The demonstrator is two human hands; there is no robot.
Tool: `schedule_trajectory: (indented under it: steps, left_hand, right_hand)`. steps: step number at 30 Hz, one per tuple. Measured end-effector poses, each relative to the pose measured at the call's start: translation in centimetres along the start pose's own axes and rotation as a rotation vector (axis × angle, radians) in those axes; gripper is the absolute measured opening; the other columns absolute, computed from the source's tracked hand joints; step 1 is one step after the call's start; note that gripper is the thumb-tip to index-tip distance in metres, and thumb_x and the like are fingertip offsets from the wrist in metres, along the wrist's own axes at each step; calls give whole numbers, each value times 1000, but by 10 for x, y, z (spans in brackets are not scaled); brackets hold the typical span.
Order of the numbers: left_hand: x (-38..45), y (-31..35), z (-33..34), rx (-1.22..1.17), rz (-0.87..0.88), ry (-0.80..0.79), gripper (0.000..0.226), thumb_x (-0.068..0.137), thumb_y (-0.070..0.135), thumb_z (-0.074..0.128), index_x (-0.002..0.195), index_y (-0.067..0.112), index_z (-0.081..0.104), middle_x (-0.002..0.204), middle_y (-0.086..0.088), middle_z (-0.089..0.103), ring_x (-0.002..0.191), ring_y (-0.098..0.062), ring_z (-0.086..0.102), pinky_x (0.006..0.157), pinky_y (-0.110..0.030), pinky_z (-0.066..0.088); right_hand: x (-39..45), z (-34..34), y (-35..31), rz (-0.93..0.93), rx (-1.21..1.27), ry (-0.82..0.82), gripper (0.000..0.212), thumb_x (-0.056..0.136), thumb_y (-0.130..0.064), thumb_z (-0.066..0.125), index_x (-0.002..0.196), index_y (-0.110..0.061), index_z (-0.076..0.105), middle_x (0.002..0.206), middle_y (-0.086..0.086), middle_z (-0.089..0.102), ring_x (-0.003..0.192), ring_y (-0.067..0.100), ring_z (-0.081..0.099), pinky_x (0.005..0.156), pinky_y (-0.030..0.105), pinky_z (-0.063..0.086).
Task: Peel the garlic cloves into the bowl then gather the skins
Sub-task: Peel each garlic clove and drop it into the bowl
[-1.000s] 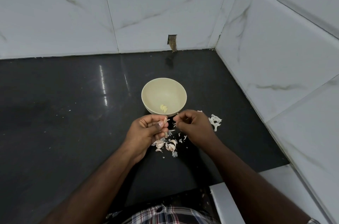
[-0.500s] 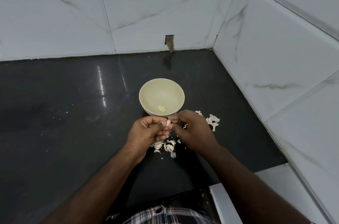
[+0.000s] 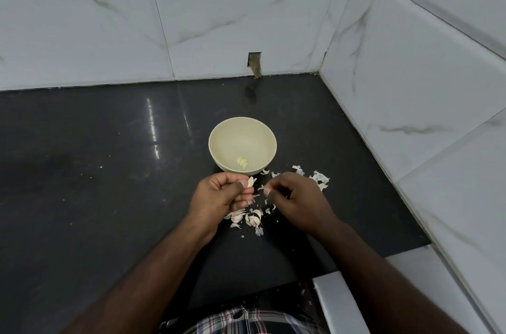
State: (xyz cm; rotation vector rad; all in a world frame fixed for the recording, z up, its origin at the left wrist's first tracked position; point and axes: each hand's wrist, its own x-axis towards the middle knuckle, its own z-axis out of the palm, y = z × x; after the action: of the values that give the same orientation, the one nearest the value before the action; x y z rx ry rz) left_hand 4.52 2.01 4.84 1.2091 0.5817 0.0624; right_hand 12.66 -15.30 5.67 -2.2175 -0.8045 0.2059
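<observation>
**Peeling a clove by the bowl**

The left hand (image 3: 223, 194) is curling round one clove (image 3: 250, 182) and pinching it between thumb and fingers. The clove is pointing up and away, with its tip toward the bowl (image 3: 219, 136). The bowl is sitting just past the hands, a bit nearer the left one — so the drop looks like a short reach forward.

More cloves (image 3: 247, 217) are lying on the counter (image 3: 95, 169) just under the left hand.

Inside the bowl a few peeled cloves (image 3: 242, 163) are resting at the near side.

The right hand (image 3: 297, 198) is curling too, pinching a bit of skin (image 3: 261, 188) at its fingertips, close beside the clove. More skins (image 3: 319, 179) are lying just past this hand — still to gather.
</observation>
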Motion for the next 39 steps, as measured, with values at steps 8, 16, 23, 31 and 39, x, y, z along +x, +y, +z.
schedule_trajectory:
  steps: [8,16,23,31,39]
  left_hand:
    - [0,-3,1,44,8,-39,10,93,4,66,100,0,72,88,-16,76,74,-16,71,67,-23,58]
    - [-1,-2,-2,75,12,-86,13,86,6,74,98,4,75,85,-19,74,78,-21,69,77,-31,57]
    - [-1,-1,-5,53,35,-95,11,84,1,73,95,2,75,83,-19,74,76,-20,69,75,-30,58]
    - [-3,6,-2,-48,43,-139,13,84,-2,70,98,-2,72,86,-19,74,71,-17,71,66,-24,58]
    - [-1,0,-1,39,83,-76,9,83,-5,73,91,0,73,75,-16,72,68,-18,68,65,-22,57]
  right_hand:
    - [9,-6,-4,177,129,38,19,87,-22,74,105,-26,77,95,-17,73,79,-1,64,74,18,51]
    - [13,4,-15,171,289,-36,9,88,-18,74,86,-27,75,75,-15,73,68,-3,65,68,20,51]
    - [13,7,-9,161,544,-121,8,91,-11,69,90,-17,73,78,3,70,67,10,61,65,29,51]
    - [8,14,-5,192,689,-90,17,90,7,65,86,-9,70,71,1,67,64,11,60,60,22,50]
    - [10,5,-14,197,575,-34,15,88,-6,73,95,-19,75,89,3,76,76,6,68,71,25,55]
